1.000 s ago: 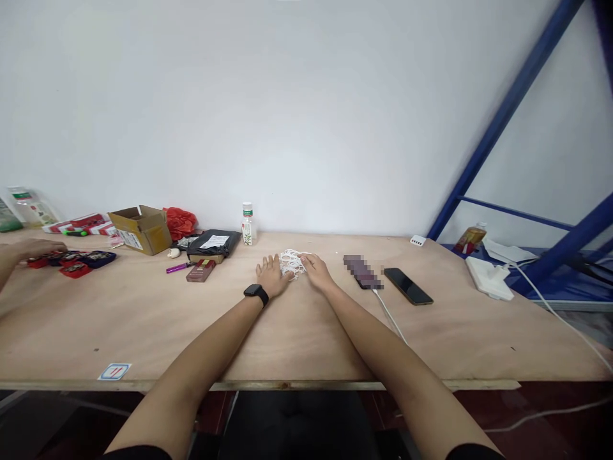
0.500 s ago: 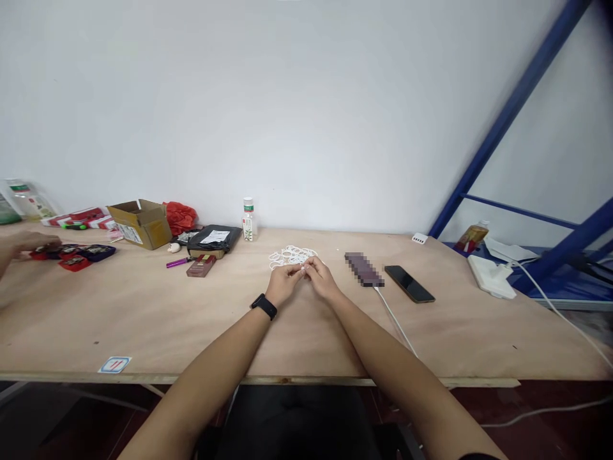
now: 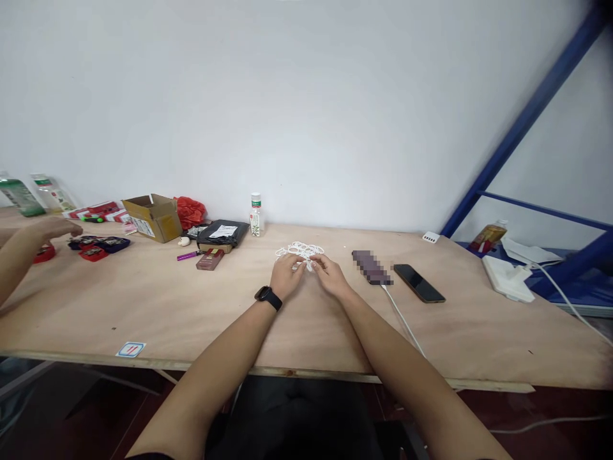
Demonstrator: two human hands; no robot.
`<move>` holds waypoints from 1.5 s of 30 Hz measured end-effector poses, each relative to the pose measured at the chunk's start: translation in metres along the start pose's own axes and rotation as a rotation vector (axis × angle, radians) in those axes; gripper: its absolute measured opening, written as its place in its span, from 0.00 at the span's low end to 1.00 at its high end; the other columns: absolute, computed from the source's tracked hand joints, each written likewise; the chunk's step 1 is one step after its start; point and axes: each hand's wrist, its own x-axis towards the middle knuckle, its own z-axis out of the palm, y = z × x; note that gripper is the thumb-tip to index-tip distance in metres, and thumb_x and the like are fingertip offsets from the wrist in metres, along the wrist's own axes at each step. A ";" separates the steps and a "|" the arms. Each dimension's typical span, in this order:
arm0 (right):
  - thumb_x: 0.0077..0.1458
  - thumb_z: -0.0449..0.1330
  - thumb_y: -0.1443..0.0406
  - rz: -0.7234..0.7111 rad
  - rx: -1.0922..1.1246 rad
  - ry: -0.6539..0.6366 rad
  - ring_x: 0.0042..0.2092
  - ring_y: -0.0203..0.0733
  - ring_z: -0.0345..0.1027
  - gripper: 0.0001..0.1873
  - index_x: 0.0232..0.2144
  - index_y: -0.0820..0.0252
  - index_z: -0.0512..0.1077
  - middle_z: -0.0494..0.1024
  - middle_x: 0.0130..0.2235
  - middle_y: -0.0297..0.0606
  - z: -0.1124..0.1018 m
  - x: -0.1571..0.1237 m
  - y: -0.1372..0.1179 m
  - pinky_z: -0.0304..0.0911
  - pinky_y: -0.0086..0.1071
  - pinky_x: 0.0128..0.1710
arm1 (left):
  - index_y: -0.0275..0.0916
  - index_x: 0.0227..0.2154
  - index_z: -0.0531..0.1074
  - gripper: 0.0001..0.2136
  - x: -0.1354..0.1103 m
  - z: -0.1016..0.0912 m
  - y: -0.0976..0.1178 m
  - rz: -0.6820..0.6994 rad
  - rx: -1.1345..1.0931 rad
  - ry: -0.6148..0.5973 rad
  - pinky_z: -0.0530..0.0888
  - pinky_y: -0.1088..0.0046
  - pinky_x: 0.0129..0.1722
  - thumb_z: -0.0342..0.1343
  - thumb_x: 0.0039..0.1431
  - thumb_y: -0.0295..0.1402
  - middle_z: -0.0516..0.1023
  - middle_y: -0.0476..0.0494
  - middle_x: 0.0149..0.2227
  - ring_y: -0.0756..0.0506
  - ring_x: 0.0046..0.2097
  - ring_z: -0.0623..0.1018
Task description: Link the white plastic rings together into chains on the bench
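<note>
Both my hands are together over a small pile of thin white loops (image 3: 313,248) on the wooden table. My left hand (image 3: 286,276), a black watch on its wrist, has its thumb and forefinger bent around a bit of white loop. Facing it, my right hand (image 3: 329,276) has its thumb and fingertips against a white piece (image 3: 309,266) in the narrow space between the hands. The fingers partly hide these loops, so the exact grip is hard to see.
Right of my hands lie a blurred-out phone (image 3: 371,267) on a white cable and a dark phone (image 3: 419,283). To the left are a maroon box (image 3: 209,259), a black parcel (image 3: 224,233), a bottle (image 3: 257,217) and an open carton (image 3: 153,217). Another person's hand (image 3: 52,227) is farther left.
My hands have parted slightly from their close pinch and sit lower against the loops. The view has shifted a little left. The other person's hand has moved right, over the red and dark items.
</note>
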 end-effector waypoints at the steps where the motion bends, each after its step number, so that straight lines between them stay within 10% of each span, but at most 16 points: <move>1: 0.60 0.52 0.58 0.002 -0.105 0.008 0.48 0.45 0.69 0.16 0.46 0.56 0.71 0.76 0.48 0.42 -0.004 0.000 0.004 0.63 0.41 0.51 | 0.41 0.35 0.75 0.07 0.001 -0.001 -0.001 -0.010 -0.003 0.026 0.68 0.63 0.52 0.53 0.59 0.35 0.78 0.43 0.43 0.43 0.48 0.74; 8: 0.58 0.51 0.67 0.111 -0.606 -0.080 0.55 0.53 0.63 0.23 0.55 0.60 0.68 0.70 0.56 0.48 -0.022 0.003 0.030 0.57 0.43 0.55 | 0.38 0.35 0.73 0.08 0.003 -0.005 -0.012 -0.144 -0.072 0.042 0.71 0.70 0.39 0.51 0.55 0.31 0.78 0.47 0.32 0.47 0.36 0.76; 19: 0.56 0.54 0.66 0.303 -0.688 -0.166 0.49 0.47 0.70 0.20 0.50 0.59 0.72 0.78 0.48 0.43 -0.024 0.001 0.018 0.60 0.32 0.44 | 0.37 0.29 0.77 0.09 -0.007 -0.004 -0.010 0.002 0.029 -0.561 0.68 0.76 0.31 0.51 0.47 0.27 0.78 0.48 0.30 0.49 0.31 0.74; 32: 0.55 0.56 0.62 0.007 0.080 -0.149 0.41 0.42 0.72 0.12 0.39 0.59 0.76 0.80 0.39 0.39 0.000 -0.004 0.000 0.65 0.35 0.44 | 0.40 0.39 0.76 0.15 -0.004 -0.001 -0.012 0.090 0.182 -0.385 0.69 0.72 0.40 0.45 0.66 0.40 0.80 0.44 0.37 0.46 0.39 0.76; 45: 0.51 0.61 0.56 0.130 0.388 -0.109 0.29 0.36 0.67 0.13 0.37 0.58 0.72 0.76 0.32 0.35 0.006 -0.006 -0.008 0.64 0.31 0.31 | 0.41 0.45 0.75 0.13 -0.003 0.000 -0.015 0.115 0.062 -0.152 0.72 0.70 0.40 0.53 0.63 0.41 0.79 0.44 0.39 0.47 0.36 0.76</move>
